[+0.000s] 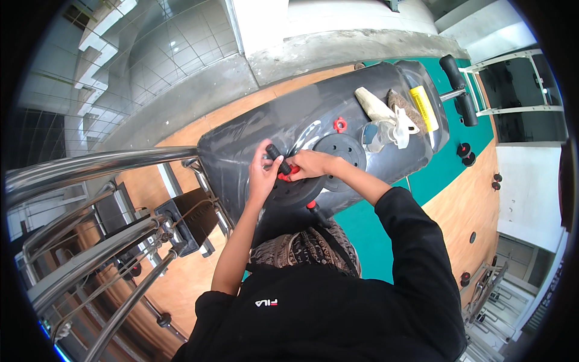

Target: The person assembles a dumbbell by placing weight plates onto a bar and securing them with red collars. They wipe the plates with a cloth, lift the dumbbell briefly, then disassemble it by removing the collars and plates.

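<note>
My left hand point(260, 179) is closed round a short black dumbbell bar point(278, 158), which stands tilted over the bench. Against the bar's lower part, my right hand point(309, 163) grips a red star-shaped collar nut point(289, 173). Directly below both hands lies a black weight plate point(294, 194), partly covered by them. A second black plate point(341, 148) rests flat just to the right. Beyond it sits a loose red star nut point(340, 125). Near my lap, another black bar with a red end point(317, 212) lies at the bench's near edge.
The black padded bench point(241, 130) carries a clear spray bottle point(381, 136), a cream-coloured pouch-like item point(372, 104), a brown brush-like item point(403, 107) and a yellow tube point(424, 108) at its right. Chrome machine rails point(108, 166) stand left. Dumbbells point(465, 154) lie on the floor at right.
</note>
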Available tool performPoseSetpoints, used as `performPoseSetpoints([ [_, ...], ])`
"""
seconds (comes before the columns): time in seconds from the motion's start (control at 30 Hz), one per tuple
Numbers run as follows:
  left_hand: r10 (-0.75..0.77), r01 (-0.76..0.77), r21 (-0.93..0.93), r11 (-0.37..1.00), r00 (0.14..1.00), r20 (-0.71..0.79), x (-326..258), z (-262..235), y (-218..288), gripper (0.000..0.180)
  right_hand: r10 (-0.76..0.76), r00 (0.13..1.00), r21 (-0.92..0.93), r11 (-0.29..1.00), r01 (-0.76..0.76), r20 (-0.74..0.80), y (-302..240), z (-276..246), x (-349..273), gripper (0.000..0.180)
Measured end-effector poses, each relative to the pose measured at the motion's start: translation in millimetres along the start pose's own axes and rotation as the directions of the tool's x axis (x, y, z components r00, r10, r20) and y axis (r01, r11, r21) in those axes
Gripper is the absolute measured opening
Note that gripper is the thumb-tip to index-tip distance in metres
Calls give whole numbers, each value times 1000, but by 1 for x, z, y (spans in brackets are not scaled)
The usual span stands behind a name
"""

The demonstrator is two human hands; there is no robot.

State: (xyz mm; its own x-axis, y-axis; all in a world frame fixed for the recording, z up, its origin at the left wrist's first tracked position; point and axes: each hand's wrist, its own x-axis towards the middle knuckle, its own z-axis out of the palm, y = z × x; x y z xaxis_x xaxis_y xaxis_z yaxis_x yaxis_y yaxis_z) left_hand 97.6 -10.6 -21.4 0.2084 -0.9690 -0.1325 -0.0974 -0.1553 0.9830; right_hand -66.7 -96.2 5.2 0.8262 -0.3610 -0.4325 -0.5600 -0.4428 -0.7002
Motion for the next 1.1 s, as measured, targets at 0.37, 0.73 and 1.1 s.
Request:
performPoseSetpoints([
  [0.37,-69,69,-4,998,996,50,7,-6,14,40,-154,975,138,982,133,159,23,-11,20,43],
  [0.73,-77,95,-134,986,989,128,6,-16,1,41,-591,807,208,787,581,-20,44,-2,40,36],
  [1.1,-91,99,-72,992,989,118,6,-12,7,45,-158,986,-98,984,152,-56,11,-7,7,47],
])
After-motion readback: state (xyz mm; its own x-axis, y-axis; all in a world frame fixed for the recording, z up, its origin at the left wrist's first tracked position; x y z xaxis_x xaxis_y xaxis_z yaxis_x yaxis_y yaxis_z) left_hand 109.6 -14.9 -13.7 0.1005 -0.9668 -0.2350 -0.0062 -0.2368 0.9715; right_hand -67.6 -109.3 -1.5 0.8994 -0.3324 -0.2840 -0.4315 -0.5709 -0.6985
